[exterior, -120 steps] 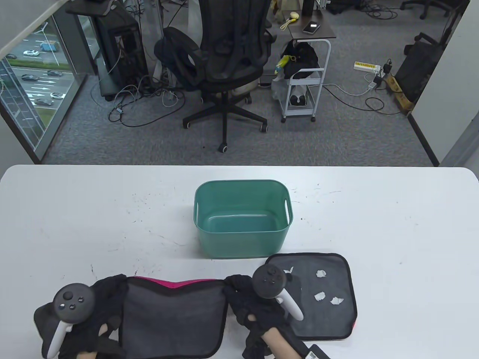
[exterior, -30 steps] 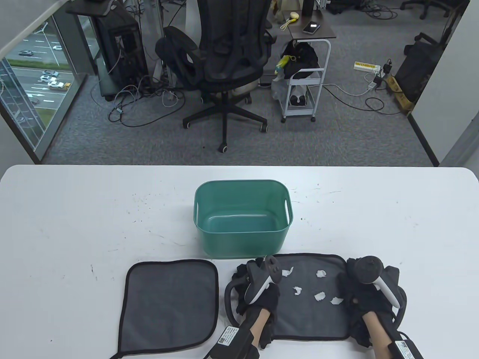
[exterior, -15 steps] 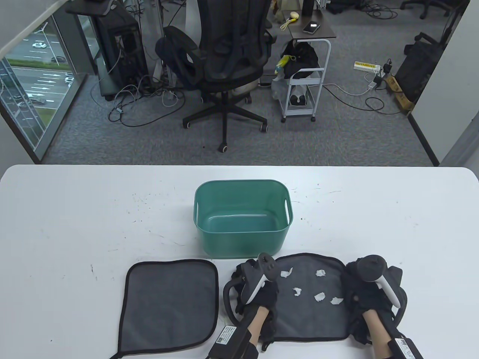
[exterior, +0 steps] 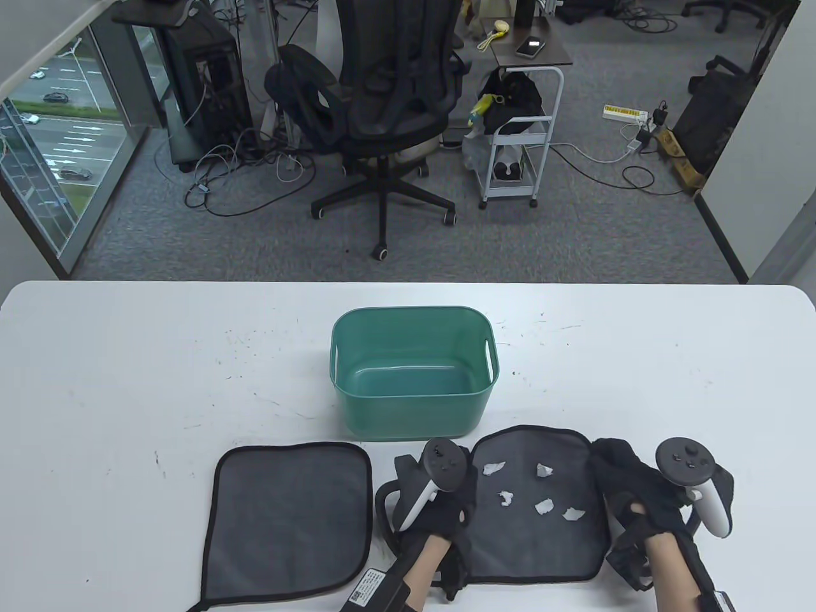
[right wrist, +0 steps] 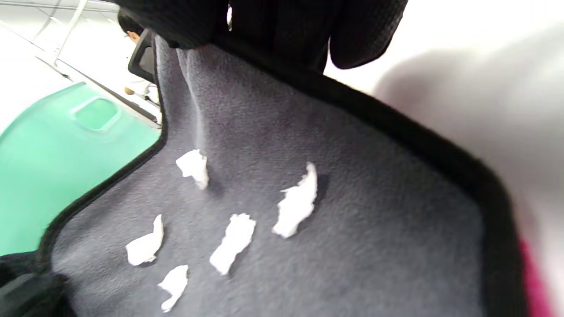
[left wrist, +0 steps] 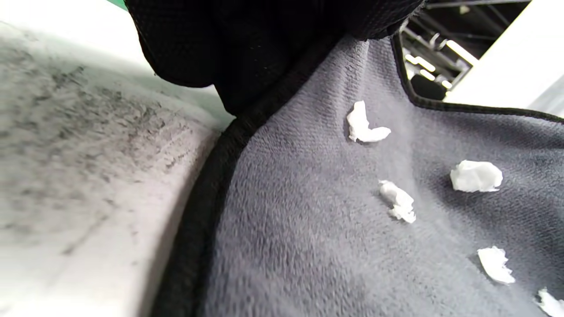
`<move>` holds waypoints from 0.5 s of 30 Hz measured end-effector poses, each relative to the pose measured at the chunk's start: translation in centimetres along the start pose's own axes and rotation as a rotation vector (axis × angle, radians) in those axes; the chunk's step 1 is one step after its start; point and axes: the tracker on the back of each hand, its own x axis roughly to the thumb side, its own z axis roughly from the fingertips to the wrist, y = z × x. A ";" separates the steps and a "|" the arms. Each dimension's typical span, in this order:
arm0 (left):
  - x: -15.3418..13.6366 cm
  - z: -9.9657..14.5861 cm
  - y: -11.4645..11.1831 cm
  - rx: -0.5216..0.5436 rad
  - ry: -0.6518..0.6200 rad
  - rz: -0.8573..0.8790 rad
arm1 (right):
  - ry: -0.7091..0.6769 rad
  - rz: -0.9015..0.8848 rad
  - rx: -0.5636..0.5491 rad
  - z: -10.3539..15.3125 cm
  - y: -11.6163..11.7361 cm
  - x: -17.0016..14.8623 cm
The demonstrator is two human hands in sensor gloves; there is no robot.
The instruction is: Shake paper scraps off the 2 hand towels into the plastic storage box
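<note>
A grey hand towel with black edging lies at the table's front right, carrying several white paper scraps. My left hand grips its left edge and my right hand grips its right edge; both sides are lifted so the cloth sags between them. In the left wrist view my gloved fingers pinch the black hem above the scraps. In the right wrist view my fingers hold the hem, scraps below. A second grey towel lies flat at the left. The green plastic box stands just behind.
The white table stretches wide on both sides of the box. Beyond its far edge are an office chair, a small rolling cart and floor cables.
The left towel was laid flat and both hands moved to the right towel. In the last second its side edges rose and my right hand shifted to the right.
</note>
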 end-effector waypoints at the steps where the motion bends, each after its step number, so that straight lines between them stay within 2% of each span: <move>1: 0.0 0.1 0.1 0.001 -0.003 -0.001 | -0.006 0.017 -0.021 0.2 0.0 0.3; 4: -0.3 0.4 0.6 0.017 -0.017 -0.004 | -0.022 0.082 -0.063 0.8 0.2 1.5; 15: -0.9 1.0 2.6 -0.050 -0.064 0.069 | -0.032 0.130 -0.010 2.1 0.8 3.6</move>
